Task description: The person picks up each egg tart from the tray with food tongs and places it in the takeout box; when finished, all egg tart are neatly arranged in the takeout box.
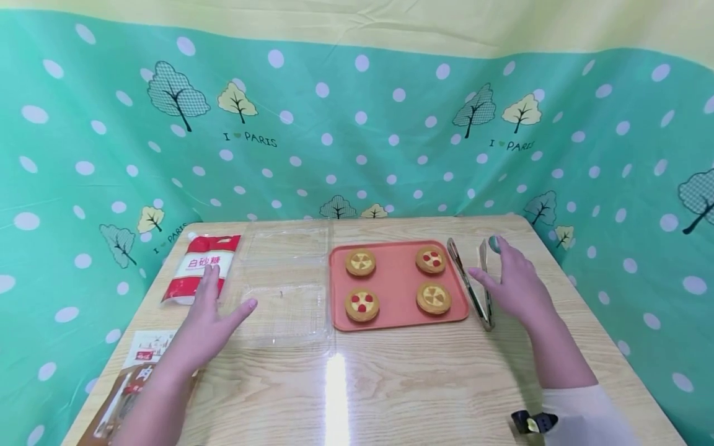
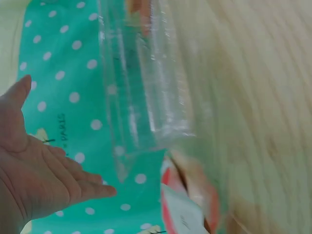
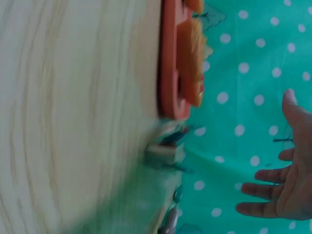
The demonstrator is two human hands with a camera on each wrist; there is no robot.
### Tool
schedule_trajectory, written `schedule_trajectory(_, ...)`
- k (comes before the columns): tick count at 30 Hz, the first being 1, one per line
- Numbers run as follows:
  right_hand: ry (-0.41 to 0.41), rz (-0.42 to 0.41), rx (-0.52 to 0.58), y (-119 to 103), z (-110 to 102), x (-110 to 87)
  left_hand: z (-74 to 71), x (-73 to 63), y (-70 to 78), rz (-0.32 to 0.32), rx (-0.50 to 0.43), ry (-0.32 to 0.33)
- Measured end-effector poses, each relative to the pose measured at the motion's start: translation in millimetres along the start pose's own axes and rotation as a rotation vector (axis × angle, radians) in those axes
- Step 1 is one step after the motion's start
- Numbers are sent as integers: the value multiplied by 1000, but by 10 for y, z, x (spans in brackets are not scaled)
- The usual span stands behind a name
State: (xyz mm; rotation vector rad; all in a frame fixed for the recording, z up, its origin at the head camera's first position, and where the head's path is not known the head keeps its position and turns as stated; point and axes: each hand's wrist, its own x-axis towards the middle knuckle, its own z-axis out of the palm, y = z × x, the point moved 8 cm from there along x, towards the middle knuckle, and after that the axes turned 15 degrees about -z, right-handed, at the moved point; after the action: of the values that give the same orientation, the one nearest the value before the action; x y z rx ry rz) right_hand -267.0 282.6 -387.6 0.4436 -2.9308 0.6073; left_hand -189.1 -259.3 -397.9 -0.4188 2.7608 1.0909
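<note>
My left hand (image 1: 203,328) is raised with fingers spread and holds nothing. It hovers beside a clear plastic box (image 1: 287,313) with its lid part laid back, in front of a red-and-white bag of white sugar (image 1: 203,265). On the right, my right hand (image 1: 517,285) hangs with fingers apart, also holding nothing; it is nearest to the metal tongs (image 1: 474,297), whose arms stand apart on the table. A pink tray (image 1: 397,288) between the hands bears several round tarts, such as one with red fruit pieces (image 1: 362,306) and one with a pale wedge pattern (image 1: 433,298).
A brown-and-white food packet (image 1: 125,396) lies at the front left, partly behind the left forearm. Near the right fingertips is a small dark round object (image 1: 494,244), partly hidden. A green dotted curtain (image 1: 357,142) borders the wooden table (image 1: 424,384) behind and at the sides.
</note>
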Motion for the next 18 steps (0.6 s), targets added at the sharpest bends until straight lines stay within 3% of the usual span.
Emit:
schedule_trajectory(4,-96,85,12,209,118,31,64,81,-134,-46,40,-54)
schedule_trajectory(9,-264,177,48,396,328,21,152,119,-206,-41,121,-97)
schedule_trajectory(18,-432,200,54,515,590,19,255,120,-290,-66,115,-181)
